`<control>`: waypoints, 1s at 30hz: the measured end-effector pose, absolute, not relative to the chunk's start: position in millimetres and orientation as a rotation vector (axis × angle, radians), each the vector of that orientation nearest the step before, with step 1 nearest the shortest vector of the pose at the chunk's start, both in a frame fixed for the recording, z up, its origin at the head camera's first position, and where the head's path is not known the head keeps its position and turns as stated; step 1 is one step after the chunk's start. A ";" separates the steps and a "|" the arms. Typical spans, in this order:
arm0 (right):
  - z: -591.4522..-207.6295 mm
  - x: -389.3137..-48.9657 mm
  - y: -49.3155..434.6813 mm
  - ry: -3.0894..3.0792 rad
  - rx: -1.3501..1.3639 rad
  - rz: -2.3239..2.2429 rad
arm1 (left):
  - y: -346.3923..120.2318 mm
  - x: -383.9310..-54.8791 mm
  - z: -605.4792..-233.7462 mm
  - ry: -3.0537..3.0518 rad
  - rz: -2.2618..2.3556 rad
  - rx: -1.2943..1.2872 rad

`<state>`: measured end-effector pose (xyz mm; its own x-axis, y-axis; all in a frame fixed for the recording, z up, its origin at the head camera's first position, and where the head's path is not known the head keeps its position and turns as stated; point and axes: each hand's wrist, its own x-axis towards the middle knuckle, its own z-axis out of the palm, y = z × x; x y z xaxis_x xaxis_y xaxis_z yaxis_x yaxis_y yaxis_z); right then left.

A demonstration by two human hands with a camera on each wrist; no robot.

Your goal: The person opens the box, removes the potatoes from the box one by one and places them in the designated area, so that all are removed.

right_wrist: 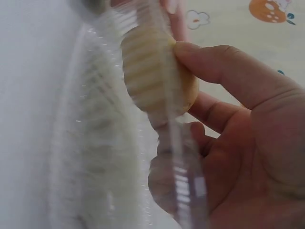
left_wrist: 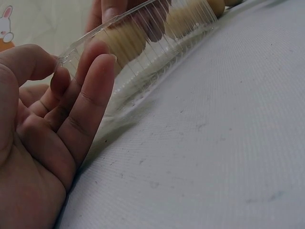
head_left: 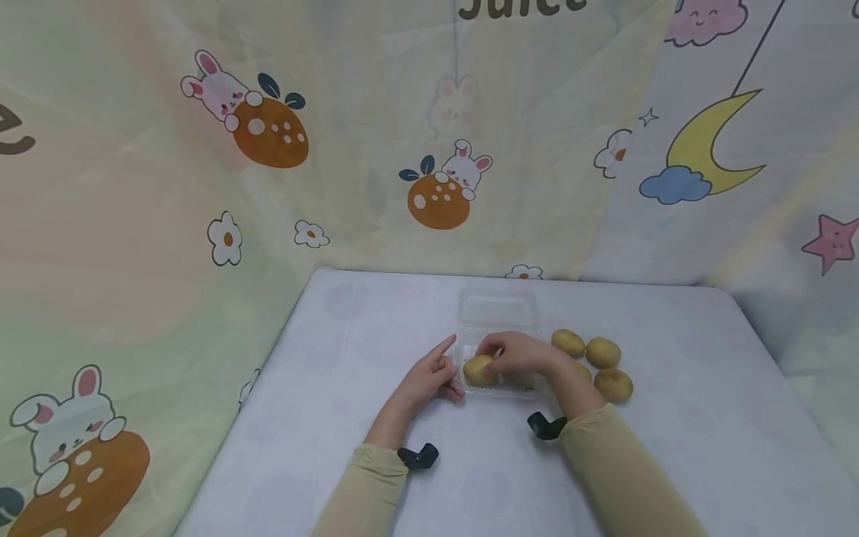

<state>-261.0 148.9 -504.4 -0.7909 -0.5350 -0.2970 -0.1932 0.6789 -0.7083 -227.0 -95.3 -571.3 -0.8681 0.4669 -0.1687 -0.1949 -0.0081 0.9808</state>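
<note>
A clear plastic box (head_left: 498, 306) lies on the table with its lid folded back. My right hand (head_left: 520, 352) pinches a potato (head_left: 479, 371) between thumb and fingers, inside the box near its left wall. The right wrist view shows this potato (right_wrist: 157, 71) through the ribbed clear wall. At the box's left edge is my left hand (head_left: 429, 377); its index finger points forward, while the thumb and another finger pinch the rim (left_wrist: 62, 61). A second potato (left_wrist: 186, 19) shows through the wall in the left wrist view; I cannot tell whether it lies inside.
Several more potatoes (head_left: 603, 353) lie grouped on the table right of the box, one partly hidden by my right wrist. The white-covered table (head_left: 376, 313) ends at a printed cloth backdrop (head_left: 362, 201) behind and at the sides. Each wrist wears a black camera mount (head_left: 417, 456).
</note>
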 end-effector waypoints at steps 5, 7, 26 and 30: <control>-491.3 -255.6 164.4 2.450 -0.592 -0.987 | -94.6 -226.4 -570.8 1.827 1.930 0.277; -485.2 -251.3 173.7 2.465 -0.574 -1.022 | -94.4 -226.2 -570.8 1.837 1.928 0.274; -480.1 -223.6 270.4 2.511 -0.373 -1.250 | -94.7 -227.5 -572.4 1.851 1.922 0.266; -481.6 -218.7 282.9 2.538 -0.357 -1.244 | -93.6 -227.3 -572.0 1.855 1.922 0.266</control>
